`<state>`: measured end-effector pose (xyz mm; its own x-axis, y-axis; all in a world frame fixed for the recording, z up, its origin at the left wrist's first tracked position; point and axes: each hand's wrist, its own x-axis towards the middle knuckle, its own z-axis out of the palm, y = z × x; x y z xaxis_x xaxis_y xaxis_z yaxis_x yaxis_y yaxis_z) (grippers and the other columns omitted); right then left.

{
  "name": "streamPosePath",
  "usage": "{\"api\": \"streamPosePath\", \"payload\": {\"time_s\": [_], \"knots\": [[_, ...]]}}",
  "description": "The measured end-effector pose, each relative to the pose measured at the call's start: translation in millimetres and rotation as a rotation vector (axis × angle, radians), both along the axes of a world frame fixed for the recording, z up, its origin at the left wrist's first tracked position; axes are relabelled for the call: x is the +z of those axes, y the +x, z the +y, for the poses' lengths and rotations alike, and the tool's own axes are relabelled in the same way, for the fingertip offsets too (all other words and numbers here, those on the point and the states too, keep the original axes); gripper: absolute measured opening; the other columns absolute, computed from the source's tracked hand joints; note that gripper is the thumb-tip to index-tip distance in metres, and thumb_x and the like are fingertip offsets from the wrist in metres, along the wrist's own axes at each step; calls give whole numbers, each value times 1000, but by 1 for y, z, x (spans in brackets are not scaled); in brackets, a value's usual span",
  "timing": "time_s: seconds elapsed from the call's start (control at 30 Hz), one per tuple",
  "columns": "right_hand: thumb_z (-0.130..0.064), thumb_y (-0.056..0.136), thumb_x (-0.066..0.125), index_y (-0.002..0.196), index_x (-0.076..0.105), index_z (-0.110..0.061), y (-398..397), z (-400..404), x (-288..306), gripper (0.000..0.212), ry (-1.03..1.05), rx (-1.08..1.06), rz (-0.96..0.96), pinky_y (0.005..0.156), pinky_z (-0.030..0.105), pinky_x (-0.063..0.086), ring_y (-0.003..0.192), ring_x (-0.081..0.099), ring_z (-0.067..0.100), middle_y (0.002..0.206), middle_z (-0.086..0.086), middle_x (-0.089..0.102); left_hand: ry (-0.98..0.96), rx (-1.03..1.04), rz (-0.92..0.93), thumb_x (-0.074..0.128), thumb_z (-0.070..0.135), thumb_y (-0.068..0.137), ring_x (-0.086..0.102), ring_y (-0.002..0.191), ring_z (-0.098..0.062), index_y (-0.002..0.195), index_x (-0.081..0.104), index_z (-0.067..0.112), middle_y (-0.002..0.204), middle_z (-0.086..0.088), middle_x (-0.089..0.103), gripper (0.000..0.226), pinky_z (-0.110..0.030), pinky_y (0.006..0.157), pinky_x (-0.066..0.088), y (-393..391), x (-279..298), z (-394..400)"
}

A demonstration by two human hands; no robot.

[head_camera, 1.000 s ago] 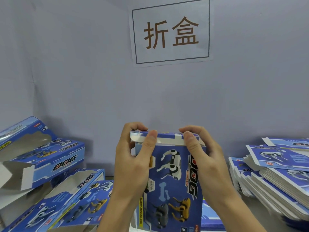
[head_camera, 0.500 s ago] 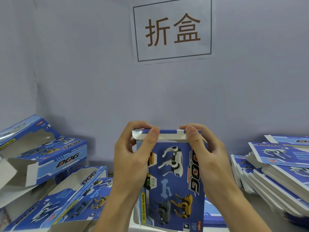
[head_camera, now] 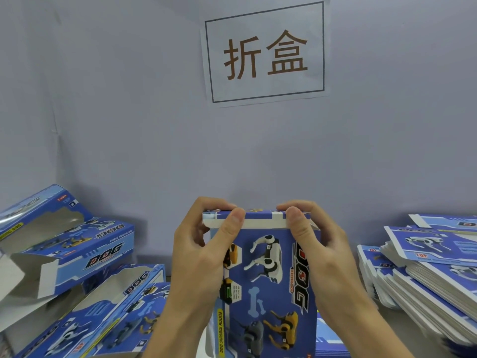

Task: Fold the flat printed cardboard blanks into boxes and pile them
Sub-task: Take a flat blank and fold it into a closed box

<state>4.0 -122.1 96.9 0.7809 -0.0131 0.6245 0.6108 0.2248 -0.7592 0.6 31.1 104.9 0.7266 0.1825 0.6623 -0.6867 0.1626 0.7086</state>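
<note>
The left hand (head_camera: 198,257) and right hand (head_camera: 322,254) clamp the top flap of an upright blue printed cardboard box (head_camera: 268,285). Left of the grip lie folded blue boxes (head_camera: 85,254); right, a stack of flat blue blanks (head_camera: 423,277) awaits folding.

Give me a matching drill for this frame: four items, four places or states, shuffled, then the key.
Items:
1. upright blue printed cardboard box
2. stack of flat blue printed cardboard blanks
3. pile of folded blue window boxes
4. white paper sign with brown characters

Places or states:
A. stuck on the grey wall, above the hands
B. lying at the left edge of the scene
C. gripped at its top end by the left hand and the right hand
D. heaped at the right edge, unfolded

Pairs: 1-C, 2-D, 3-B, 4-A
</note>
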Motion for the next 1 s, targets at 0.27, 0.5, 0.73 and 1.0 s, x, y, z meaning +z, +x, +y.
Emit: {"api": "streamPosePath", "payload": {"time_s": [0.27, 0.5, 0.73, 1.0], "knots": [[-47, 78, 68, 97, 63, -26, 0, -1, -1, 29, -1, 21, 2, 51, 26, 57, 73, 75, 23, 86, 5, 74, 52, 6, 12, 71, 41, 79, 70, 82, -46, 93, 62, 33, 94, -23, 70, 19, -75, 64, 50, 1, -2, 0], [-34, 81, 56, 98, 62, -25, 4, -3, -5, 20, 6, 59, 41, 51, 31, 56, 73, 74, 30, 88, 12, 74, 86, -95, 0, 72, 34, 83, 74, 88, -37, 87, 62, 28, 93, 10, 74, 12, -67, 69, 56, 4, -7, 2], [-37, 87, 54, 93, 65, -24, 8, -5, -6, 18, 8, -15, 61, 48, 31, 56, 70, 74, 27, 83, 11, 74, -7, -21, 12, 62, 51, 76, 74, 84, -6, 79, 69, 17, 105, 17, 70, 35, -19, 55, 56, 5, -7, -8], [-37, 87, 49, 87, 66, -23, 10, -7, -5, 22, 14, -38, 81, 47, 29, 54, 63, 71, 24, 79, 9, 74, 61, 68, 2, 42, 50, 90, 64, 113, -4, 77, 75, 26, 112, 24, 66, 42, -35, 88, 55, 10, -9, -11]]}}
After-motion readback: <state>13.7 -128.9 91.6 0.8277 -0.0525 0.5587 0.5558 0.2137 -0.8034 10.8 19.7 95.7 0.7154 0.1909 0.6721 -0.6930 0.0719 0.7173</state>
